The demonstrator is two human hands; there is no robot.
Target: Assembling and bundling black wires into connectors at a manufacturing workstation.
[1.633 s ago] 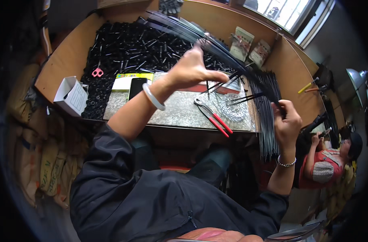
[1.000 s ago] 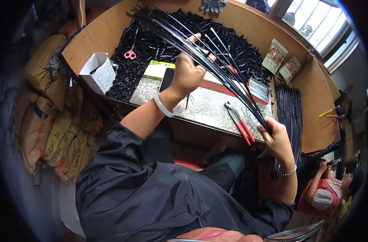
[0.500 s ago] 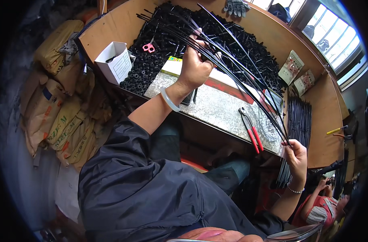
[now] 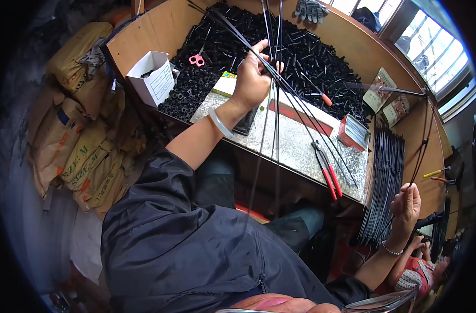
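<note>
From my seat I see the left hand (image 4: pixel 256 78) raised over the middle of the tabletop (image 4: pixel 295 148), its fingers closed around a loose sheaf of thin black rods (image 4: pixel 237 32) that fan out to the far side and toward the near edge. Out to the right, well apart from it, the right hand (image 4: pixel 406 203) has its fingers pinched together on the lower part of a few upright dark rods (image 4: pixel 423 142). Between the two I make out red-handled pliers (image 4: pixel 326 172) overhanging the near edge and, farther back, a red tin (image 4: pixel 353 133). Just right of that lies a long bundle of black rods (image 4: pixel 386 177). A heap of small black parts (image 4: pixel 305 52) fills the far side, with pink-handled scissors (image 4: pixel 196 59) on its left, near a white box (image 4: pixel 153 81). A grey glove (image 4: pixel 309 10) lies at the far edge.
</note>
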